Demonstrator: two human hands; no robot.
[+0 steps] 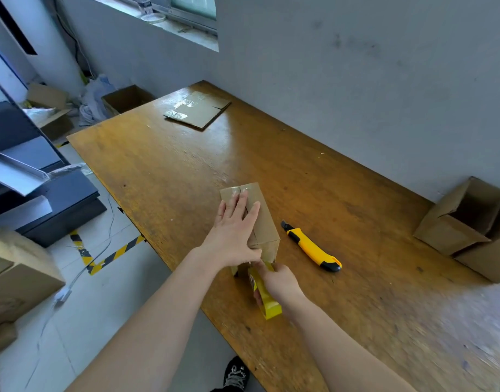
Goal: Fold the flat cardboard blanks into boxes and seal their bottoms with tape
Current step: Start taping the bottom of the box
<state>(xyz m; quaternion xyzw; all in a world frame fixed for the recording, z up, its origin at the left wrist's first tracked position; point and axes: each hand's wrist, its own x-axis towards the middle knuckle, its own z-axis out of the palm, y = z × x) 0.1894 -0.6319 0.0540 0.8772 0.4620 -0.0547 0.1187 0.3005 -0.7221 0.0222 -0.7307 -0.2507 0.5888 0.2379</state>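
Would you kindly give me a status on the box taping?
Left hand flat on cardboard box seam. Right hand grips yellow tape roll at near end. Utility knife beside box, apart.

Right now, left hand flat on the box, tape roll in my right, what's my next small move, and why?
Probably pull the tape roll down over the near edge of the box, wrapping its side. Your left hand presses the top flat, tape shines at the far end, and your right hand grips the roll at the near edge.
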